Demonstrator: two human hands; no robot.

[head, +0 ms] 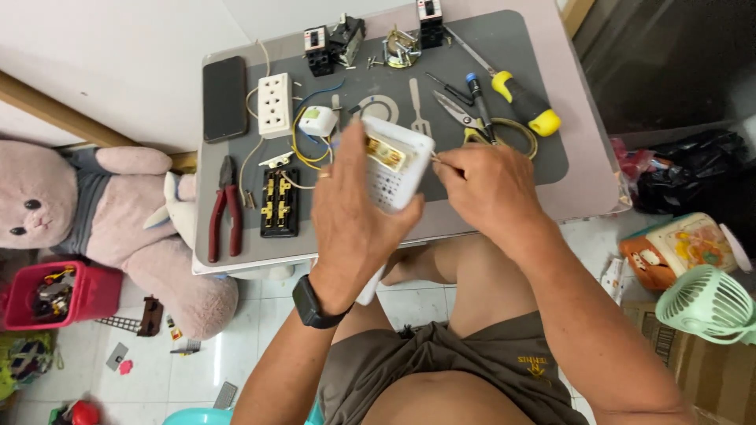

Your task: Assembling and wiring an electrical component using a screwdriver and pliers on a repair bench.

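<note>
My left hand (352, 212) grips a white plastic power strip housing (396, 164), tilted up above the small table, with brass contacts showing inside it. My right hand (482, 182) is pinched on a thin tool or wire end at the housing's right edge; what it pinches is too small to tell. A black watch sits on my left wrist. On the grey mat (543, 157) lie a white socket block (276, 104) with yellow and blue wires, a black socket insert (279, 203), and a small white part (318, 120).
Red-handled pliers (224, 208) and a black phone (224, 97) lie at the mat's left. Scissors (465, 118), a pen and a yellow-handled screwdriver (524, 102) lie at the right. Black switch parts stand at the back. A plush rabbit, a red box and a green fan surround the table.
</note>
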